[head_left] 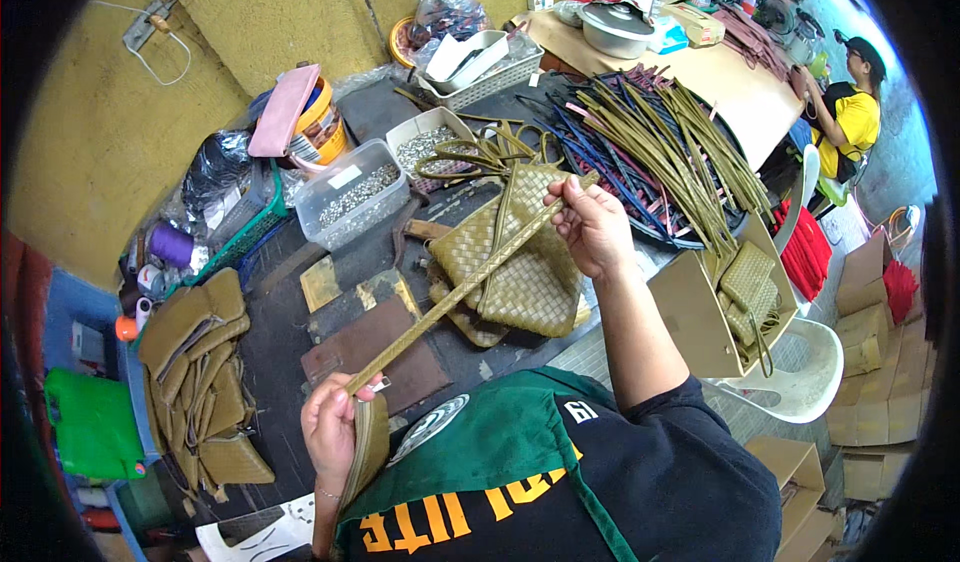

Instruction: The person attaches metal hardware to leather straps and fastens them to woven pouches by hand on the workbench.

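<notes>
A long, narrow olive strap (468,284) is stretched diagonally between my two hands above the table. My left hand (333,417) grips its lower end, and a wider olive piece (368,447) hangs down from the same hand. My right hand (590,220) pinches the strap near its upper end. Beneath the strap lies a woven olive bag (535,272), partly covered by it. A brown flat board (388,352) rests on the dark table (285,332) under the strap. Looped olive straps (490,152) lie just beyond the bag.
A pile of olive pouches (205,392) covers the table's left side. Tubs of metal fittings (352,197) stand behind. Bundled strips (680,152) heap at the far right, above a cardboard box (715,312) holding woven pieces. Another person (845,112) sits at the far right.
</notes>
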The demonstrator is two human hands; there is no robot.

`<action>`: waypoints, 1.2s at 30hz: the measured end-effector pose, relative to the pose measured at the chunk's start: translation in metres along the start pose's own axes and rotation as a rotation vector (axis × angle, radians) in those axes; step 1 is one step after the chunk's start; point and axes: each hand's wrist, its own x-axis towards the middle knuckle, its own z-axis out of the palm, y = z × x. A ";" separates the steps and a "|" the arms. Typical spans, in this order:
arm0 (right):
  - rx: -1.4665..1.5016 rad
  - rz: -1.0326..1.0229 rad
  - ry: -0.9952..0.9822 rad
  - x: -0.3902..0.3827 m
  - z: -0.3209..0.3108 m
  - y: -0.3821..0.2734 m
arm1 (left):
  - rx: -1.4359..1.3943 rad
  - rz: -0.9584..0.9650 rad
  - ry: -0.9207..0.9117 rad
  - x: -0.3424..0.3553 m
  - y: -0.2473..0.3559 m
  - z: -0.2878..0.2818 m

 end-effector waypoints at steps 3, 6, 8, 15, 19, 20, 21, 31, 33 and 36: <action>-0.005 -0.003 0.030 -0.001 0.002 -0.002 | 0.001 -0.001 0.005 -0.001 0.000 0.003; -0.019 -0.014 0.025 -0.003 0.000 -0.002 | -0.018 -0.006 0.006 -0.001 0.000 0.004; -0.018 -0.012 0.020 -0.003 -0.002 -0.003 | -0.021 -0.012 0.020 -0.002 -0.001 0.004; -0.018 -0.041 0.029 -0.005 -0.004 -0.009 | -0.002 -0.008 -0.002 0.001 -0.001 0.005; -0.011 -0.033 0.041 -0.007 -0.002 -0.011 | 0.007 -0.001 -0.012 0.001 -0.001 0.005; -0.007 -0.030 0.046 -0.007 -0.002 -0.011 | 0.028 0.011 -0.009 0.000 -0.001 0.005; -0.001 -0.030 0.037 -0.007 -0.003 -0.011 | 0.028 0.011 -0.007 0.000 -0.001 0.005; 0.152 -0.034 -0.066 -0.007 -0.006 -0.019 | 0.725 0.372 0.121 -0.004 0.005 0.001; 0.168 -0.032 -0.087 -0.006 -0.009 -0.019 | 0.763 0.411 0.112 -0.004 0.006 0.001; 0.187 -0.026 -0.111 -0.005 -0.010 -0.018 | 0.736 0.451 0.104 -0.002 0.005 0.003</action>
